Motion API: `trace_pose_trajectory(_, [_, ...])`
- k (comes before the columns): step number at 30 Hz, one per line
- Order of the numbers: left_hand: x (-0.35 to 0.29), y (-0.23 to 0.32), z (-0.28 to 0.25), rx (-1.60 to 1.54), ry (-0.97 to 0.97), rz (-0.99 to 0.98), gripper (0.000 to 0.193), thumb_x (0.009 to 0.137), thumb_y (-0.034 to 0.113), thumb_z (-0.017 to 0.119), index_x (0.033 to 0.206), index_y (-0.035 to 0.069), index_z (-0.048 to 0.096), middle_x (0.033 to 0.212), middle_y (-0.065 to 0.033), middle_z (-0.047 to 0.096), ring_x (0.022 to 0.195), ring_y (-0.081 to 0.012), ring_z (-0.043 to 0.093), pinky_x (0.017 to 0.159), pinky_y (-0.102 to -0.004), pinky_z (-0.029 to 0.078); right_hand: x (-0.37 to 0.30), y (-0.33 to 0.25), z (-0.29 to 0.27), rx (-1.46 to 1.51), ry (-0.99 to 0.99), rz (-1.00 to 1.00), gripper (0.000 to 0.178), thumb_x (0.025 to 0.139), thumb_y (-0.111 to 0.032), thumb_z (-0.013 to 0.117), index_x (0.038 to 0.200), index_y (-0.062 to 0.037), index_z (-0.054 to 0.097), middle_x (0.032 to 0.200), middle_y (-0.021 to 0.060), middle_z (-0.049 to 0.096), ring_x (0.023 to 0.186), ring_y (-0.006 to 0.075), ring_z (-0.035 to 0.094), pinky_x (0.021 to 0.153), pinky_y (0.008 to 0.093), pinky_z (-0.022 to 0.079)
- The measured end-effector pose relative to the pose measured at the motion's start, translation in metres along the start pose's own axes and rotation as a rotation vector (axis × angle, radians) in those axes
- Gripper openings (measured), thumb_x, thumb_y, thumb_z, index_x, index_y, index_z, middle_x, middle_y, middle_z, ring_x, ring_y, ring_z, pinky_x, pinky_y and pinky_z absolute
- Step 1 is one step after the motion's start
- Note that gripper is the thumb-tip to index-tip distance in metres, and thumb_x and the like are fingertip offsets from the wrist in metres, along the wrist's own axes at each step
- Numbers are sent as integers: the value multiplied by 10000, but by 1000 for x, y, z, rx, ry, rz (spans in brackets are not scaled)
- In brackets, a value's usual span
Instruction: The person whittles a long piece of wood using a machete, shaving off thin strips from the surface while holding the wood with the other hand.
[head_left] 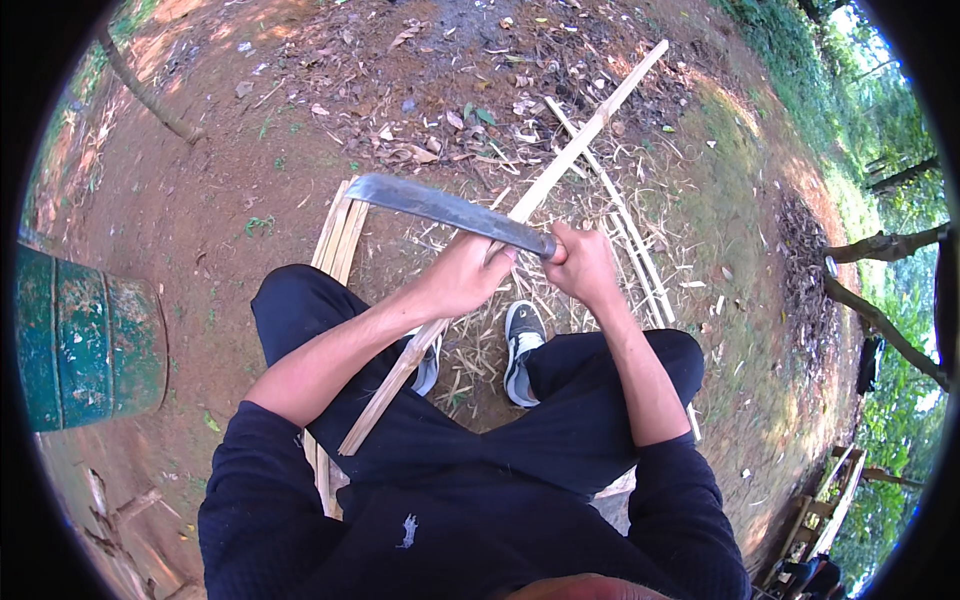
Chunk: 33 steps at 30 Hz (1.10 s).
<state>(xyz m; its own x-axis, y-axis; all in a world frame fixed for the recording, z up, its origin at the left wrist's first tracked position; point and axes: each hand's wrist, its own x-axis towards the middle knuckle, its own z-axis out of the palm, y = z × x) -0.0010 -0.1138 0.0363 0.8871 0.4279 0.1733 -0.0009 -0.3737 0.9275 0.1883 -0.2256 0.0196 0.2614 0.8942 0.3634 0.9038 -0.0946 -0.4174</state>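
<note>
My right hand point(585, 264) is closed around the handle of a machete point(430, 202), whose long dark blade points left and curves at the tip. Beneath the blade, my left hand point(462, 276) grips a long pale wooden strip point(585, 135). That strip slants from my left thigh up to the far right, and the blade crosses it just beyond my left fingers. Whether the edge bites into the wood, I cannot tell. Both hands are close together above the gap between my bent knees.
Pale strips point(340, 235) lie bundled beside my left leg, with more thin strips point(630, 235) on the right. Shavings point(470, 375) litter the dirt around my shoes point(522, 345). A green metal drum point(85, 340) is at the left, a thin trunk point(150, 95) at the far left.
</note>
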Motion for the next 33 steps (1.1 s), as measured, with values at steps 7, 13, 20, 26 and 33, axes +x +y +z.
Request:
trace_pose_trajectory(7, [6,3,-3,58,3,-169,260,1001,158,484,1171,-23,560,822,-98,599,708,-164,566,642,-355,447,5,45,1,-161,26,106,92,745,-121,675,792,-68,617,583,143,612,554,341,644,551,456,516])
trace_pose_trajectory(13, [-7,4,0,-60,-19,-252,213,998,184,503,1103,13,575,761,-25,560,658,-99,521,594,-297,410,11,126,-47,-229,266,798,237,839,-198,634,890,20,711,793,248,703,747,367,712,752,470,557])
trace_pose_trajectory(20, [10,4,-1,-374,-73,-340,328,1058,254,405,1226,17,559,742,26,485,507,-32,417,440,-206,353,4,82,-33,139,321,582,186,795,-158,664,702,-10,600,564,76,571,523,139,509,550,360,438])
trace_pose_trajectory(26, [6,8,2,-436,-65,-320,316,1074,285,385,1099,16,550,736,36,458,479,-22,392,413,-193,329,-2,24,-21,219,96,235,175,782,-115,679,691,-22,561,533,73,549,472,158,516,493,359,416])
trace_pose_trajectory(33, [-7,4,3,-211,-75,-189,268,1062,267,420,1077,29,542,700,45,456,502,-21,404,439,-210,333,3,24,-9,-131,36,11,95,791,-163,648,783,-79,605,607,159,613,543,368,625,533,461,504])
